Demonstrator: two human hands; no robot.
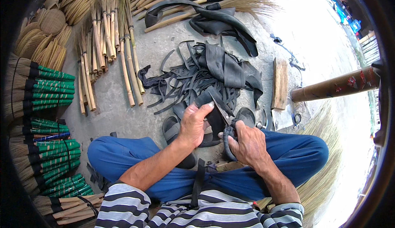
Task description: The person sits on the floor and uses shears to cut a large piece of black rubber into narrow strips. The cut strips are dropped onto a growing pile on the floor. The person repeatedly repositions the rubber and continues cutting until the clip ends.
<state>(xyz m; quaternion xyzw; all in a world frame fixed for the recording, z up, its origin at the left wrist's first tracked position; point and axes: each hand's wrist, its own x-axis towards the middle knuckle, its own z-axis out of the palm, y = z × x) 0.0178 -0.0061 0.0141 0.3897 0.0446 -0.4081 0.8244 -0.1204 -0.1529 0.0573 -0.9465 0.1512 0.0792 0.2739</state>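
Scissors (224, 112) in the right hand (247, 143), fingers closed on the handles, point up and away toward the left hand (193, 123), which is clamped on a black rubber piece (214, 121) above the lap; the blades meet it.

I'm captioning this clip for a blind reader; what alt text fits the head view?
A seated person's left hand holds a black rubber piece while the right hand works scissors into it. Ahead lie a pile of black rubber strips and bamboo sticks; green-bound brooms are stacked at the person's left.
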